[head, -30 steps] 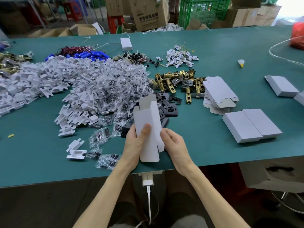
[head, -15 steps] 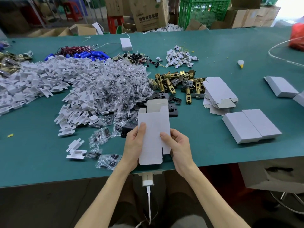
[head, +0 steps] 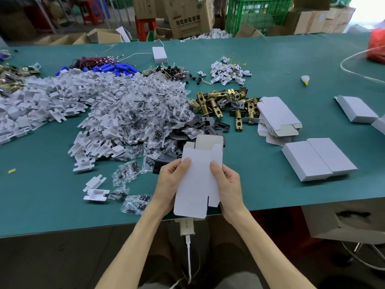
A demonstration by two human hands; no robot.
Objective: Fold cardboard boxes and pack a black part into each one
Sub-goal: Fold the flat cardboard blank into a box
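I hold a white cardboard box blank (head: 198, 178) over the near edge of the green table (head: 270, 65). Its broad face is turned towards me and its top flaps stand up. My left hand (head: 169, 184) grips its left side with the thumb on the front. My right hand (head: 228, 184) grips its right side the same way. Just beyond the blank lies a small heap of black parts (head: 205, 124). A stack of flat box blanks (head: 277, 117) sits to the right of it. Two folded white boxes (head: 318, 158) lie side by side further right.
A large pile of white plastic pieces (head: 62, 101) and clear bags of small parts (head: 145, 113) covers the left half. Brass latch pieces (head: 225, 103) lie behind the black parts. Another white box (head: 356, 109) sits at the far right. Cartons and a green crate (head: 258, 13) stand behind the table.
The blank has turned from edge-on and tilted to flat with its broad face towards me. My right thumb has moved up onto its front. Both hands stayed near the table edge.
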